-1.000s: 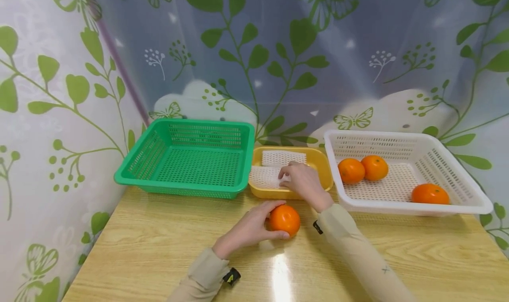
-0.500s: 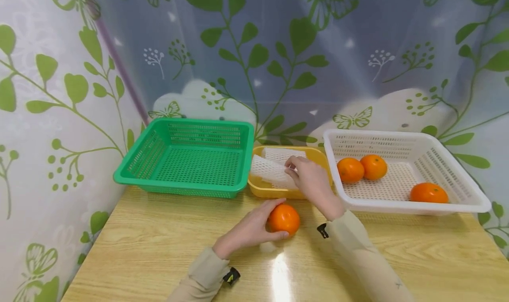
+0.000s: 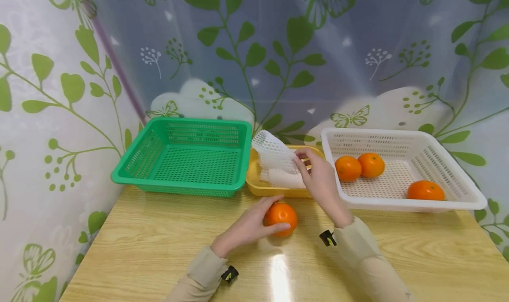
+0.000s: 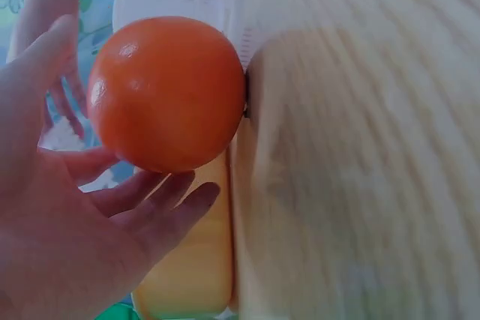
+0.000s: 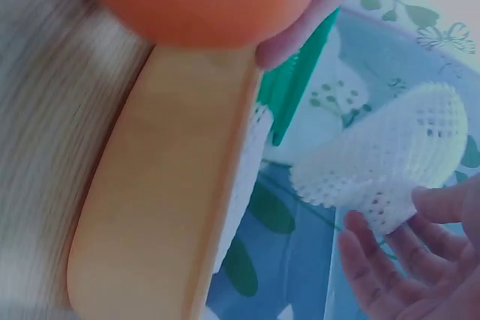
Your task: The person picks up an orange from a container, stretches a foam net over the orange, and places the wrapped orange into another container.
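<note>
Raised since earlier, a foam mesh sleeve [image 3: 274,152] slants lengthwise up-left over the yellow tray [image 3: 274,192], right hand [image 3: 322,182] pinching its lower end; half-curled left hand [image 3: 245,227] cups an orange [image 3: 284,214] on the wooden worktop [image 3: 159,244], leaf-printed backdrop [image 3: 222,89] behind.

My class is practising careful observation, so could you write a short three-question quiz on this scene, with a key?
1. How many orange fruits lie inside the white basket?

2. True or false: the left hand touches the single fruit in front of the yellow tray.

3. What is the right hand pinching?
A) the green basket's rim
B) a piece of white foam netting
C) a fruit

Key: 1: three. 2: true. 3: B.
</note>
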The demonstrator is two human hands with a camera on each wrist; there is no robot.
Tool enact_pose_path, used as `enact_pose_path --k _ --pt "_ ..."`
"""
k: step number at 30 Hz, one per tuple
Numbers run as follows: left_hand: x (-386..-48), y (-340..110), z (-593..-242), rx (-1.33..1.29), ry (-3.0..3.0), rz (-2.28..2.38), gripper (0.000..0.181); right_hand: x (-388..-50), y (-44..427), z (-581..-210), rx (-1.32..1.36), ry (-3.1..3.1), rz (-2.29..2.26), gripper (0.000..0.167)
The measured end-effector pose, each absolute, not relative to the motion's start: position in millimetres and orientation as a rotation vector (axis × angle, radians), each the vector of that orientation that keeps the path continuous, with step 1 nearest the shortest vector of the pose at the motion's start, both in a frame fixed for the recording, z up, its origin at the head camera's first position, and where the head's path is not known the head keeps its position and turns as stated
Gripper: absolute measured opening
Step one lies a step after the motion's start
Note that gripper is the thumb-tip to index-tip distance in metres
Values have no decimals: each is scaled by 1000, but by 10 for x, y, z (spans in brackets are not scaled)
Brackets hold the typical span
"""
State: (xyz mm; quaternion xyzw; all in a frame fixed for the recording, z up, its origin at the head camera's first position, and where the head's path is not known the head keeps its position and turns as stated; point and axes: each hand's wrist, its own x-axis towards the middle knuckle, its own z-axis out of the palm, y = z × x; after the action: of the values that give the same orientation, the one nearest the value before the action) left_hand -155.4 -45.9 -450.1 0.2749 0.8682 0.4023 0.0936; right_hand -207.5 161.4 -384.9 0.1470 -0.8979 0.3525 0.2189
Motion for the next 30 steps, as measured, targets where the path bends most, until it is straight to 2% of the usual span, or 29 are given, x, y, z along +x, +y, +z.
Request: enact_pose_path --k 6,10,15,22,30 --pt "-1667 -477 -4416 752 2505 1563 49 -1954 1611 -3808 415 -2372 1226 23" --pt "-1742 -432 -4321 705 2506 1769 38 -1876 1592 -3840 445 -2310 1400 23" --pt "-1802 -324 -4206 538 2234 2033 43 -1786 1562 -3925 482 -2188 1608 20" --pt "-1843 -263 -4108 116 1729 2397 46 -1717 1537 -4016 514 -2164 1707 22" --pt "-1867 -278 -4146 0 1451 2434 48 -1659 1553 -4126 566 -2311 1670 22"
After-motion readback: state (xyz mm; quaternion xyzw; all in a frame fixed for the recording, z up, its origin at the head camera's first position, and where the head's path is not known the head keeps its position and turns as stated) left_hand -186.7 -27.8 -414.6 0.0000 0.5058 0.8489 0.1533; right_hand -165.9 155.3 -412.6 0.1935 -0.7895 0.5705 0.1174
